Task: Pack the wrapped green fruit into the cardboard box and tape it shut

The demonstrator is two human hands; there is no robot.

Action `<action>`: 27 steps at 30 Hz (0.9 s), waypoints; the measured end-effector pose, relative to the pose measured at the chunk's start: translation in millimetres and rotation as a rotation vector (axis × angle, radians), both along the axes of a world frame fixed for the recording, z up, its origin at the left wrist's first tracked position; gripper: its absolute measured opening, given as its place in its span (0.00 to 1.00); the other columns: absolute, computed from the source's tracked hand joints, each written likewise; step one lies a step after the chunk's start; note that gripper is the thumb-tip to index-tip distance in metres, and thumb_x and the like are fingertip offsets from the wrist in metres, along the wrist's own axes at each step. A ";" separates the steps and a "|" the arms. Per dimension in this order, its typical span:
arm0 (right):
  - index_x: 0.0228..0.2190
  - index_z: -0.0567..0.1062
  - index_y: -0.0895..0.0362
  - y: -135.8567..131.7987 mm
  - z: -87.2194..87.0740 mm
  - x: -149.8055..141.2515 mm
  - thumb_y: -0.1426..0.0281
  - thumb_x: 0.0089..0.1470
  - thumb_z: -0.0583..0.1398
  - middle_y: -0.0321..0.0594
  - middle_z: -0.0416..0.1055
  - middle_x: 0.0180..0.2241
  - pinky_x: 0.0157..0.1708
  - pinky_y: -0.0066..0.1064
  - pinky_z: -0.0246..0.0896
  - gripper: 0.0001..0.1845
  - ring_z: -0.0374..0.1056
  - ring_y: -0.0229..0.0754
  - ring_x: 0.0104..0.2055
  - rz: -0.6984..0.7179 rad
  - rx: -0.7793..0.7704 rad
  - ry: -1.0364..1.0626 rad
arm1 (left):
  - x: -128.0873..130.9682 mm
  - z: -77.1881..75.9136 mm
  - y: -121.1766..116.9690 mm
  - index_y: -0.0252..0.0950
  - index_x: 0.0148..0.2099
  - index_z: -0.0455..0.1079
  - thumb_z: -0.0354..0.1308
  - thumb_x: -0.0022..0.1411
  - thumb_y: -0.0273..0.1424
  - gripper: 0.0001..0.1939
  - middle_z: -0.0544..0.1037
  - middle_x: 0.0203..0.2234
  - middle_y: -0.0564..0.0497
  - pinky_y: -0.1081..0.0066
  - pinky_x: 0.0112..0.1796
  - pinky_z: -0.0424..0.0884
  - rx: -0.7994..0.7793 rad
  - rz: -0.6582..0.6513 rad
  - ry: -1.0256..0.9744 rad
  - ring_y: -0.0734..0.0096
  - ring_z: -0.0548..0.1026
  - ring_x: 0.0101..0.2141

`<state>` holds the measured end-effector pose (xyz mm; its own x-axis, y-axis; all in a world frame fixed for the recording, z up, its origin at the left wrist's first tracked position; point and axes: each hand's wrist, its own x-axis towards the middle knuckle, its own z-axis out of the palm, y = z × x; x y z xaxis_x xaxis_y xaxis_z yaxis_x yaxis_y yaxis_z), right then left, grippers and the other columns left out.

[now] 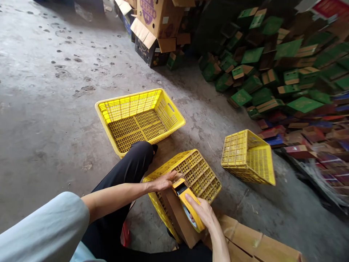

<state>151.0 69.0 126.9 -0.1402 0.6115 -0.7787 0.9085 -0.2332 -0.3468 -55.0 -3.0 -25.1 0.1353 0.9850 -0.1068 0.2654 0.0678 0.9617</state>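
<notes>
Right hand (201, 211): clamping around the handle of the yellow tape dispenser (192, 206), fingers wrapping it.
Tape dispenser: lying along the cardboard box (177, 214) — its front end reaching toward the left hand (165, 182).
Left hand: not gripping — fingers extending, resting at the box's far end, just beside the dispenser's front.
Tilted crate (203, 171): standing just beyond both hands, the box leaning against it.
Wide crate (141, 125): sitting upright on the floor (65, 145), beyond the left hand.
Small crate (236, 154): lying beyond and right of the right hand.
Brown cartons (249, 238): lying right of the right hand.
</notes>
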 end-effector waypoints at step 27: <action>0.28 0.71 0.55 -2.5 -8.8 30.4 0.49 0.61 0.62 0.41 0.71 0.18 0.19 0.32 0.71 0.23 0.70 0.42 0.17 0.036 -0.106 0.189 | -3.7 -1.8 -8.8 0.37 0.80 0.25 0.67 0.62 0.51 0.64 0.34 0.78 0.39 0.50 0.71 0.52 0.091 -0.401 0.119 0.39 0.45 0.75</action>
<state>181.5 66.5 118.0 -0.3101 0.5195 -0.7962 0.8383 -0.2457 -0.4868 -58.7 -11.8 -26.9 0.5014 0.8632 -0.0593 0.3628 -0.1475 0.9201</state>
